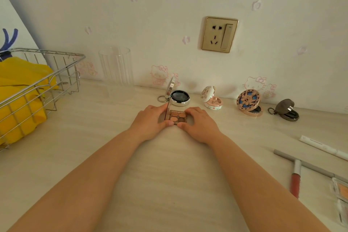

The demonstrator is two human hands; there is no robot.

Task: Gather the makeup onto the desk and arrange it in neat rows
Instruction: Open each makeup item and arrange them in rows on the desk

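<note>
- Both hands grip the small square rose-gold eyeshadow palette (176,117) mid-desk: left hand (150,121) holds its left side by the upright open lid, right hand (198,124) holds the right side, thumbs on the near edge.
- Palette sits on the pale wood-grain desk (169,175), just in front of the round silver compact with a dark pan and key ring (178,97).
- Risk: pushing the palette further back bumps that silver compact; its lid stands open and looks likely to tip.
- Risk: the back row, the white floral round compact (211,100), the rose-gold round compact with blue cut-out lid (249,103) and the dark grey round compact (286,110), all stand open, so a knock in passing could skew the row.
- Risk: a thumb slipping inward lands on the exposed powder pans and smears them.
- Risk: loose sticks on the right, the white pen-like tube (323,147), the grey pencil (305,164) and the red lip gloss tube (295,179), lie crossed and probably roll if a forearm sweeps them.
- Clear-cased palettes at the right edge (340,192) are partly out of frame; can't tell how many.
- Wire basket with yellow cloth (37,88) is well apart, low risk.
</note>
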